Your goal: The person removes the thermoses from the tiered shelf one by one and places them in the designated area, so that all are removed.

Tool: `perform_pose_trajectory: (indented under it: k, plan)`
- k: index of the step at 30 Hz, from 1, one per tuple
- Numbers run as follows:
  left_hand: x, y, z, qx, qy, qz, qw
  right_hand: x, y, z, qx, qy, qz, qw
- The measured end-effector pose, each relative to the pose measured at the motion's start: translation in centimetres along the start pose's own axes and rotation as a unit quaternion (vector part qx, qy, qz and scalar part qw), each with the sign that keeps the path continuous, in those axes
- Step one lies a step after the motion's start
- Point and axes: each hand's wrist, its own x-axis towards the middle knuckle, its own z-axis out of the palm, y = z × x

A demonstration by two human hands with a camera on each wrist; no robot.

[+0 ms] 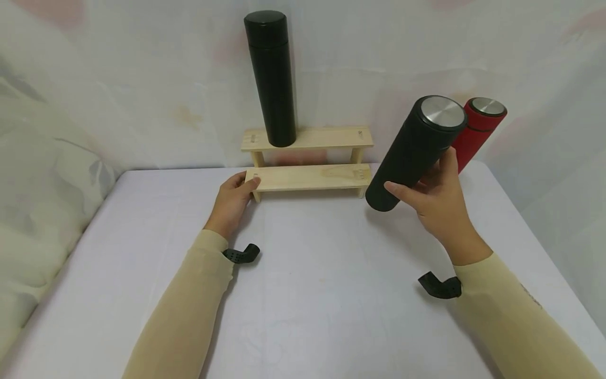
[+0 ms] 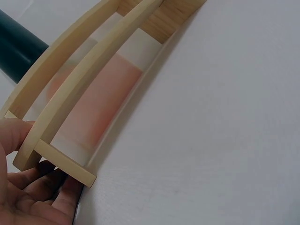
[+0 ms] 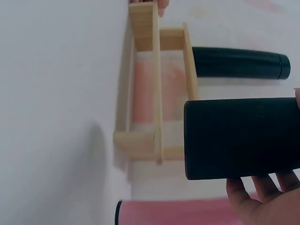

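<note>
My left hand (image 1: 230, 202) grips the left end of a wooden two-step rack (image 1: 310, 178), thumb on top of the lower step and fingers beneath, as the left wrist view shows. In my right hand (image 1: 440, 208) is a dark thermos flask (image 1: 409, 150) with a silver-topped lid. It tilts to the right, its base raised off the table near the right end of the lower step. Another black thermos flask (image 1: 272, 84) stands upright toward the left of the upper step. Behind my right hand, a red thermos flask (image 1: 473, 131) is partly hidden.
A white-covered table (image 1: 307, 305) lies under both forearms. The rack stands at its back edge, before a pale patterned curtain (image 1: 165, 79). Pale crumpled fabric (image 1: 42, 200) borders the left side. Each wrist carries a small black camera mount (image 1: 242, 254).
</note>
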Motion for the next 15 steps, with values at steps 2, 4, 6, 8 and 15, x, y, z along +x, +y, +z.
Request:
perform_pose_trajectory:
  k: [2,4,6,8,15]
  plan:
    - [0.0,0.0,0.0,-0.004,0.001,-0.002,1.0000,-0.4,0.1,-0.6,-0.017,0.011,0.014,0.9997]
    - [0.0,0.0,0.1,-0.006,0.001,-0.003,1.0000,-0.8,0.4,-1.3,-0.036,0.019,0.022,0.9989]
    - [0.0,0.1,0.2,-0.008,0.000,-0.003,1.0000,-1.2,0.7,-2.0,-0.052,0.022,0.024,0.9981]
    - [-0.1,0.2,0.3,-0.010,-0.002,-0.002,0.9999,-1.6,1.0,-2.6,-0.065,0.028,0.022,0.9972]
    - [-0.1,0.1,0.1,-0.008,-0.002,-0.006,0.9999,-2.1,2.2,-4.0,-0.043,0.048,0.029,0.9975]
